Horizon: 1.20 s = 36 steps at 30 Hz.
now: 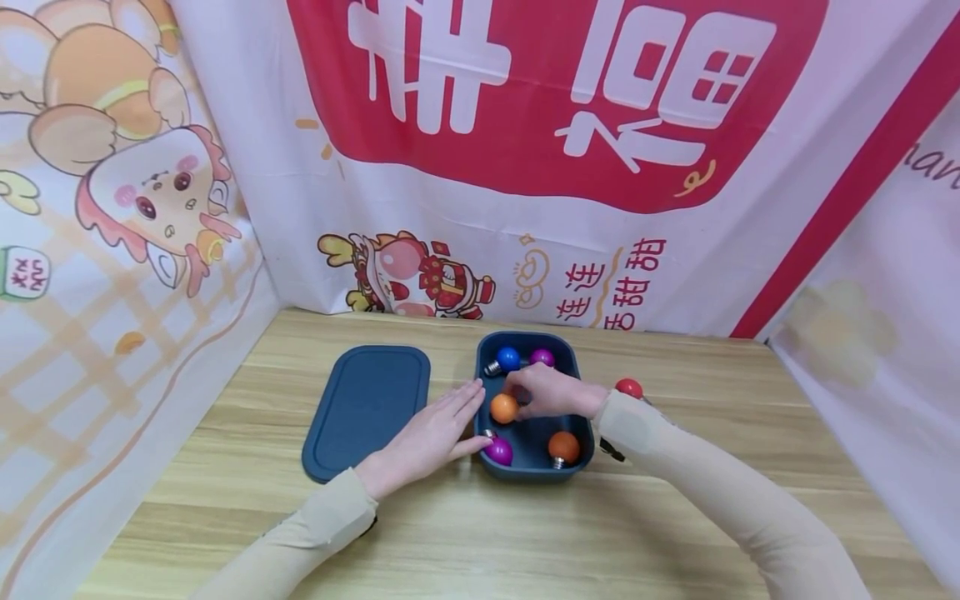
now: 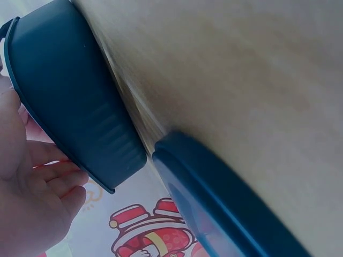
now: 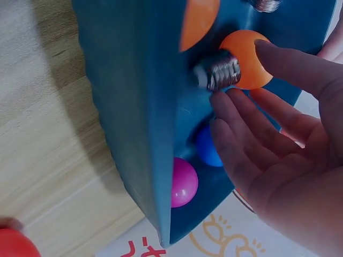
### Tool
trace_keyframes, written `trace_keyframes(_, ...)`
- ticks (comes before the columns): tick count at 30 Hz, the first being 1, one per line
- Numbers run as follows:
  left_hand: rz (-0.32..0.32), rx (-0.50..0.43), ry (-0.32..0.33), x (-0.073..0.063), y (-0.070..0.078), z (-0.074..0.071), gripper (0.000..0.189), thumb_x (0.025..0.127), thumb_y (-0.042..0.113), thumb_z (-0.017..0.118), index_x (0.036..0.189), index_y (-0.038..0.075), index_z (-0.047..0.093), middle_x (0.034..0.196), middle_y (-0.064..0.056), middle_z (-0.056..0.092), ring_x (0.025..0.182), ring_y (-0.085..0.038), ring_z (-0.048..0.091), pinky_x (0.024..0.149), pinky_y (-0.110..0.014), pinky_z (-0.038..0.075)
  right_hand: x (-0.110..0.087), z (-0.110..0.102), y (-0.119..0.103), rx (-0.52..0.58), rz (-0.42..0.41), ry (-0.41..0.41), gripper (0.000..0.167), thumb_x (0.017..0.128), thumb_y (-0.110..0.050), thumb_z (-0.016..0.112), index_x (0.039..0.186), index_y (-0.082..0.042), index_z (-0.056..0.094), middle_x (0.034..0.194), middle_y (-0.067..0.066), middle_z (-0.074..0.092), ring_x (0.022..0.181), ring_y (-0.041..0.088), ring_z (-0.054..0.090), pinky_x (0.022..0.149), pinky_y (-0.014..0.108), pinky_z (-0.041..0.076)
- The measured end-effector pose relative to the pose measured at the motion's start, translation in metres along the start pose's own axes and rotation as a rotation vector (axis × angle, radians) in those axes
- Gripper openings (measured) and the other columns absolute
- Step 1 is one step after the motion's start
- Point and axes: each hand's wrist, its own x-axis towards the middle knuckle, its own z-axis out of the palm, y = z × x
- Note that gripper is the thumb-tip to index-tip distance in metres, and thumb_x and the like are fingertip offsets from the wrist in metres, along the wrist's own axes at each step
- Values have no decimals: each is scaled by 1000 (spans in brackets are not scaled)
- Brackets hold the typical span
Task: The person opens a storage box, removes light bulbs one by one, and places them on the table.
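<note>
A dark blue rectangular box [image 1: 534,477] stands open on the table with several coloured light bulbs in it. My right hand [image 1: 551,392] reaches inside and pinches an orange light bulb [image 1: 504,408]; in the right wrist view the thumb lies on its orange globe [image 3: 247,61], beside the metal screw base [image 3: 222,72]. Fingers straight, my left hand [image 1: 423,442] touches the box's left rim, its thumb near a magenta bulb [image 1: 498,452]. A blue bulb [image 1: 508,359] and another magenta bulb [image 1: 542,357] lie at the back, a darker orange bulb [image 1: 563,447] at front right.
Left of the box a flat dark blue lid [image 1: 367,412] lies on the wooden table [image 1: 465,542]. A red bulb [image 1: 628,388] sits right of the box, partly hidden by the right sleeve. Printed cloth [image 1: 450,192] hangs behind and along both sides.
</note>
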Motion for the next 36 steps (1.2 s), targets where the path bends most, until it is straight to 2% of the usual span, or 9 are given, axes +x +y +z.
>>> trace_keyframes(3,3,-2,2,0,0,-1,75,98,55,50,152,4,39,159,-15,38,146,-27,40,118,-43,39,-1,0,1,-5,8,1,30,85,-20,80,107,-4,68,100,10,73,75,12,58,70,21,52)
trace_keyframes(7,3,-7,2,0,1,0,75,98,55,51,151,4,39,159,-14,38,147,-27,40,118,-44,39,-1,1,1,-5,15,5,30,84,-23,81,104,-4,68,100,10,73,71,10,58,67,19,51)
trace_keyframes(12,12,8,4,1,2,0,74,99,54,51,151,3,40,159,-14,38,147,-27,39,118,-44,39,1,7,0,11,46,-19,34,85,-24,79,109,-5,66,102,8,72,72,10,56,69,21,52)
trace_keyframes(19,19,4,12,0,4,-1,74,98,54,52,150,2,41,158,-16,39,146,-28,41,117,-45,40,-3,10,-3,53,52,-50,29,87,-19,77,111,-8,66,101,6,72,73,10,59,74,24,57)
trace_keyframes(27,-7,-6,-25,0,2,-1,75,99,56,48,153,4,37,161,-13,34,148,-27,37,118,-46,38,-8,7,-2,37,70,-24,27,87,-23,77,109,-10,68,97,3,72,72,8,60,72,23,58)
trace_keyframes(36,-19,-16,-23,0,1,-1,76,99,57,48,152,3,38,161,-13,35,148,-27,37,118,-46,38,-11,3,1,57,70,7,29,88,-20,77,112,-8,67,99,4,72,73,9,59,70,21,57)
